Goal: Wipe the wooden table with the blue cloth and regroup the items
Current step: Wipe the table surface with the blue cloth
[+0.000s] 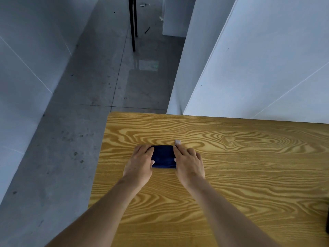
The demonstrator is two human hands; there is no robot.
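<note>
A dark blue cloth (163,156), folded into a small rectangle, lies on the wooden table (231,175) near its far left corner. My left hand (140,163) rests on the cloth's left end, fingers on top and thumb against its near side. My right hand (188,162) lies flat over the right end, fingers stretched forward and thumb touching the cloth's edge. Just beyond my right fingertips is a small pale thing (177,142); I cannot tell what it is.
The table's left edge (99,166) drops to a grey tiled floor (80,122). White panels (258,68) stand behind the far edge, and more stand at the left. A dark chair leg (133,24) stands far back. A dark object (327,218) shows at the right border.
</note>
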